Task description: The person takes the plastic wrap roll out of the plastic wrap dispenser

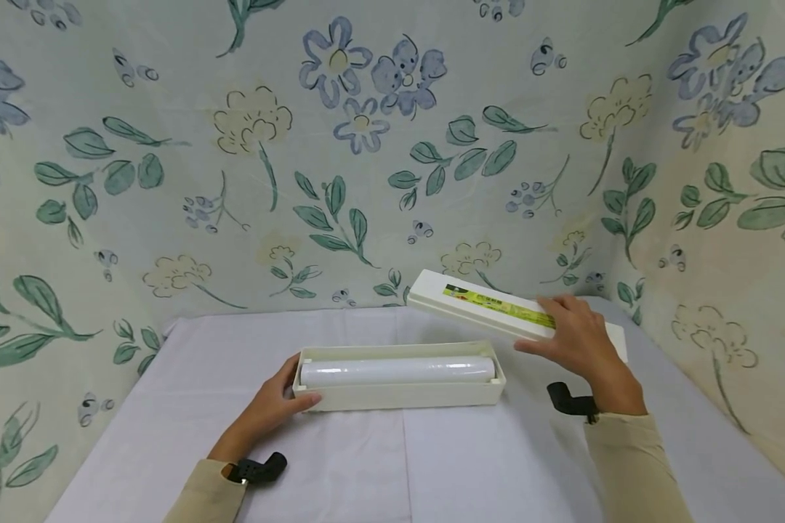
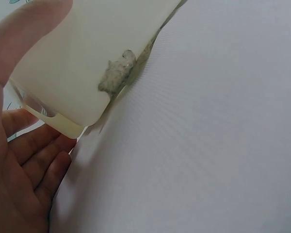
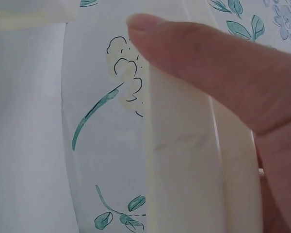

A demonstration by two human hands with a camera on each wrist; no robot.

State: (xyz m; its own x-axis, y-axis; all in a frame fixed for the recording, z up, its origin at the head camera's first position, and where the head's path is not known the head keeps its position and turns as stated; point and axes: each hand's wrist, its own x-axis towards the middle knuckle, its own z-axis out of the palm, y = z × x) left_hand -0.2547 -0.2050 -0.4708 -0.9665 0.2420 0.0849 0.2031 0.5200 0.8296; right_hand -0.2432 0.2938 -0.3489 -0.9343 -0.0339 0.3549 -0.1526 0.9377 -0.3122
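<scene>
On the table, an open long cream box (image 1: 405,396) holds a shiny white roll of plastic wrap (image 1: 399,371). My left hand (image 1: 271,401) grips the box's left end, thumb on the front wall and fingers round the end. The left wrist view shows a grey lump (image 2: 119,73) low on the box wall (image 2: 63,63). Above and right of the box, my right hand (image 1: 578,341) holds the long white lid (image 1: 425,288), tilted with its left end higher. A yellow-green label (image 1: 497,306) runs along its top. In the right wrist view, the thumb presses the lid's edge (image 3: 184,145).
A white cloth (image 1: 340,465) covers the table. Behind it and at the right stands a flower-patterned backdrop (image 1: 366,218). Each wrist wears a black strap with a camera mount (image 1: 262,469).
</scene>
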